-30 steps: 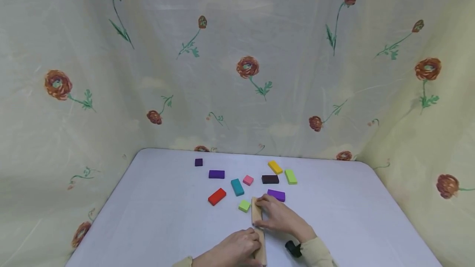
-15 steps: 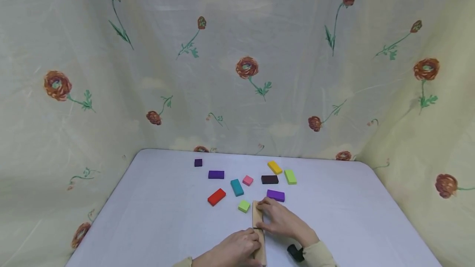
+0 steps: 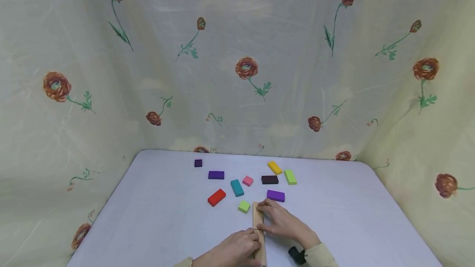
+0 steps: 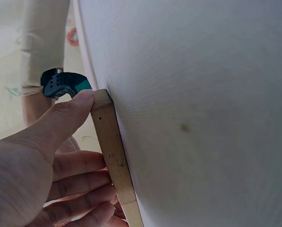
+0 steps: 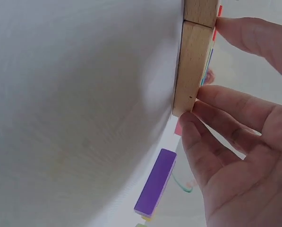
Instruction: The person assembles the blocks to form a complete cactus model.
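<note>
The near block (image 4: 114, 151) and far block (image 5: 190, 71), both pale grained wood, touch end to end on the table (image 3: 167, 213), held between half-spread thumb and bent fingers by the left hand (image 3: 237, 246) and right hand (image 3: 281, 219) respectively.

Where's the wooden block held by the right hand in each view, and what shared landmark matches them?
Head: the wooden block is low, just right of centre, held by the right hand.
Left wrist: only a short part of the block shows, at the bottom edge, slightly left of centre.
Right wrist: the block is in the upper half, right of centre.
Landmark in all three: the seam where it meets the second wooden block.
</note>
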Available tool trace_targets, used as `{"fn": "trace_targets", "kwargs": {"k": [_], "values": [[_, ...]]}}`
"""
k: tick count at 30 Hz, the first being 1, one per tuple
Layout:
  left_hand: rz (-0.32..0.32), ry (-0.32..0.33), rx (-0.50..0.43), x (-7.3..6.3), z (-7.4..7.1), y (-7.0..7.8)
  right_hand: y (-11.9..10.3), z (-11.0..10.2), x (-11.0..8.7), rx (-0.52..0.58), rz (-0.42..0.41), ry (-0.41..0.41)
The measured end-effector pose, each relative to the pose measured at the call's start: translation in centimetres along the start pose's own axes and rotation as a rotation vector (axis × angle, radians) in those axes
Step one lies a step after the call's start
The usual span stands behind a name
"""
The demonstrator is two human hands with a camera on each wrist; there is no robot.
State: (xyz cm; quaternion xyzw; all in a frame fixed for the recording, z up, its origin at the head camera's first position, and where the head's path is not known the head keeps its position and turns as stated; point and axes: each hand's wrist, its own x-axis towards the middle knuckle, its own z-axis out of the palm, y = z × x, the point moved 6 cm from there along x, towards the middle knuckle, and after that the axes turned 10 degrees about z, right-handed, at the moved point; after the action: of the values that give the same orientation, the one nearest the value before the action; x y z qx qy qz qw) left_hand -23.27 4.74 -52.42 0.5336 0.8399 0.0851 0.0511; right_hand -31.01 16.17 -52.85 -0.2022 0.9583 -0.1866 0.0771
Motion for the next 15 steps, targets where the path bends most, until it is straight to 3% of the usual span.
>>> {"fn": "trace_targets", "kwargs": {"k": [4, 15], "values": [[-0.026, -0.011, -0.044, -0.07, 0.11, -0.19, -0.12, 0.35, 0.07, 0.002, -0.021, 0.004], [-0.025, -0.009, -0.021, -0.11, 0.19, -0.14, -0.25, 0.29, -0.07, 0.034, 0.008, -0.023]]}}
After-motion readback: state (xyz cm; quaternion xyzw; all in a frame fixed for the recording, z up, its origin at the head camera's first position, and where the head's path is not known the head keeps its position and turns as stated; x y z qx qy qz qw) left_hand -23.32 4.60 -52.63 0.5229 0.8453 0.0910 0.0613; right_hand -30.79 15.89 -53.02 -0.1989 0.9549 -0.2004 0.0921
